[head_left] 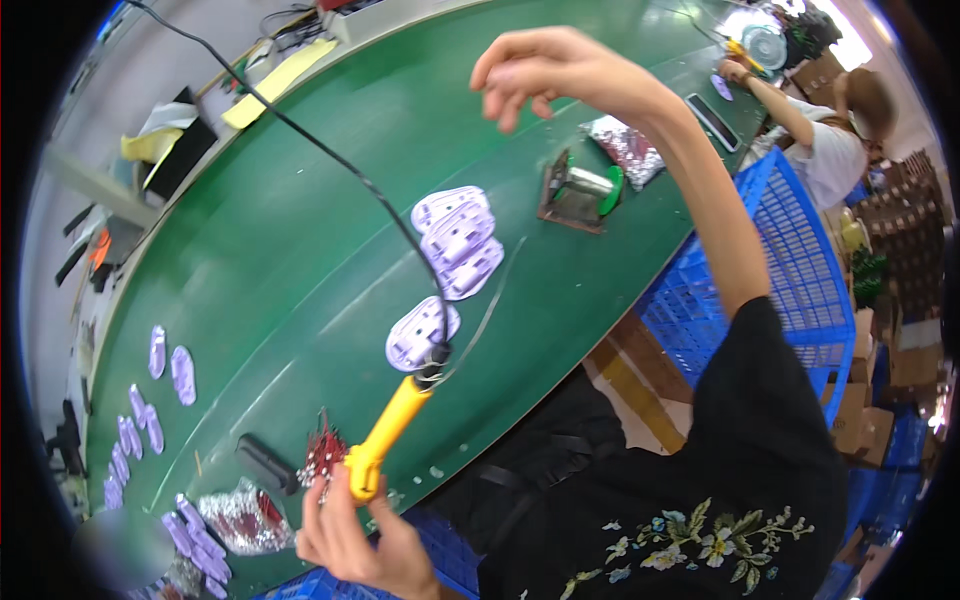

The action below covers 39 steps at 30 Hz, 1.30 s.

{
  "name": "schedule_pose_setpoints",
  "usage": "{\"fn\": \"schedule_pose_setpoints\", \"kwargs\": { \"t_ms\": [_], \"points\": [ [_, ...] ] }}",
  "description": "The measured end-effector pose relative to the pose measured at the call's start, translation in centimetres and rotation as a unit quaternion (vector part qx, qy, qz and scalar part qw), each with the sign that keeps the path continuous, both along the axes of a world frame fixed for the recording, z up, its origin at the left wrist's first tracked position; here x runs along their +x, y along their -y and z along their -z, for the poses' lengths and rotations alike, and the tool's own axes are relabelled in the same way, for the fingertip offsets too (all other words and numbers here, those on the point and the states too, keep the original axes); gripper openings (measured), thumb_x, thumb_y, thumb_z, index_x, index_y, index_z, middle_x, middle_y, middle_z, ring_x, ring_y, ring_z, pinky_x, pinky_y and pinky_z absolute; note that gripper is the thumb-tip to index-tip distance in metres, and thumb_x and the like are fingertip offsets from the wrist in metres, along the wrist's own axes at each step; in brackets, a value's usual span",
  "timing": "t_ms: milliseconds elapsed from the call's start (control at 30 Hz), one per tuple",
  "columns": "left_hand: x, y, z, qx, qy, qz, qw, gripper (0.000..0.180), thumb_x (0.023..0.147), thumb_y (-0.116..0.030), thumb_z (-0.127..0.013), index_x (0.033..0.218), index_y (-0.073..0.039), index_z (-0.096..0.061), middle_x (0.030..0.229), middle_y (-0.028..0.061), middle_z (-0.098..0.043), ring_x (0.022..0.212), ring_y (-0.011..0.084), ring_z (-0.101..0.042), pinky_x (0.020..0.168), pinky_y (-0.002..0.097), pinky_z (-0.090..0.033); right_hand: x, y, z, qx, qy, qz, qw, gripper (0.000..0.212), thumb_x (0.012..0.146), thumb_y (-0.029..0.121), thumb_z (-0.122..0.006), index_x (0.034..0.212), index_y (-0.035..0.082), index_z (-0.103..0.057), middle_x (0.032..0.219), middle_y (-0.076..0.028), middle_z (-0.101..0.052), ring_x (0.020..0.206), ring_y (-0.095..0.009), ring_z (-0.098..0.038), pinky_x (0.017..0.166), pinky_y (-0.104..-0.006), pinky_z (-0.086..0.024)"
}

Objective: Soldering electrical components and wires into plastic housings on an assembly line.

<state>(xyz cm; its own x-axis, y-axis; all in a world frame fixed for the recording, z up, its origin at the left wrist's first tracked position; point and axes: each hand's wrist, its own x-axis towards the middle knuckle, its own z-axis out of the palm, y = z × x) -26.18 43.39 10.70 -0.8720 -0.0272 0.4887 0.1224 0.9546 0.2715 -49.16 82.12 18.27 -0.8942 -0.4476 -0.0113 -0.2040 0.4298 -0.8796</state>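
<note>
My left hand [365,548], at the lower edge, closes its fingers and thumb around the front end of a yellow soldering iron [392,428]. The iron slants up to the right, and its black cord leads off to the upper left; its tip is hidden. Lilac plastic shell parts lie by the cord: one single shell [412,338] and an overlapping group of shells [460,240]. Over the far side of the table, my right hand [530,75] hangs with loosely bent, parted fingers and nothing visible in it. A solder spool [592,182] on a stand sits below it.
On the green table [300,260] are red wires [322,452], a dark bar [266,462], a silvery bag [245,520] and several lilac pieces [183,375]. At right are another foil bag [625,148], a phone [713,122], a blue crate [790,260] and a co-worker [830,150].
</note>
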Motion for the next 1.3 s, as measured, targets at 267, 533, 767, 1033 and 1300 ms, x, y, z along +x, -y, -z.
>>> {"fn": "schedule_pose_setpoints", "kwargs": {
  "t_ms": [267,533,767,1033,1300],
  "points": [
    [3.5,0.7,0.0,0.009,0.032,0.015,0.999,0.031,0.076,-0.008,-0.084,0.104,-0.003,-0.073,0.096,0.0069,-0.073,0.105,0.0287,-0.068,0.097,0.0400,-0.037,-1.1,5.7,12.3,0.456,-0.031,-0.156,0.876,0.151,0.052,0.060,-0.095,0.165,0.008,-0.009,0.163,-0.034,-0.022,0.151,-0.047,-0.028,0.118,-0.0576,-0.027],
    [4.8,1.2,-0.8,-0.006,0.017,0.026,1.000,0.030,0.079,-0.018,-0.088,0.105,-0.008,-0.076,0.099,0.0057,-0.077,0.100,0.0270,-0.072,0.094,0.0368,-0.044,1.5,7.9,13.7,0.470,-0.169,-0.166,0.850,0.134,0.051,0.047,-0.097,0.161,0.013,-0.029,0.134,-0.029,-0.048,0.125,-0.042,-0.050,0.100,-0.0483,-0.041],
    [4.3,0.9,-0.5,-0.017,0.005,0.056,0.998,0.028,0.077,-0.014,-0.088,0.102,-0.007,-0.076,0.097,0.0066,-0.076,0.098,0.0273,-0.072,0.085,0.0406,-0.049,1.8,7.8,12.9,0.347,-0.141,-0.176,0.910,0.093,0.057,0.040,-0.094,0.133,0.011,-0.049,0.123,-0.025,-0.052,0.100,-0.045,-0.064,0.087,-0.0497,-0.053],
    [4.7,0.5,0.6,0.018,0.032,0.025,0.999,0.030,0.072,-0.012,-0.086,0.099,-0.006,-0.076,0.092,0.0043,-0.075,0.107,0.0291,-0.068,0.099,0.0393,-0.033,2.0,8.0,13.9,0.332,-0.134,-0.136,0.924,0.087,0.059,0.030,-0.093,0.132,0.010,-0.050,0.105,-0.020,-0.066,0.094,-0.042,-0.068,0.081,-0.0500,-0.054],
    [5.3,1.5,0.8,0.039,0.041,0.011,0.998,0.036,0.068,-0.022,-0.091,0.101,-0.013,-0.078,0.093,-0.0066,-0.075,0.107,0.0163,-0.066,0.091,0.0369,-0.027,0.7,8.0,13.7,0.264,-0.103,-0.067,0.957,0.067,0.052,0.031,-0.095,0.107,0.005,-0.068,0.103,-0.019,-0.071,0.099,-0.038,-0.068,0.087,-0.0445,-0.054]
  ]
}}
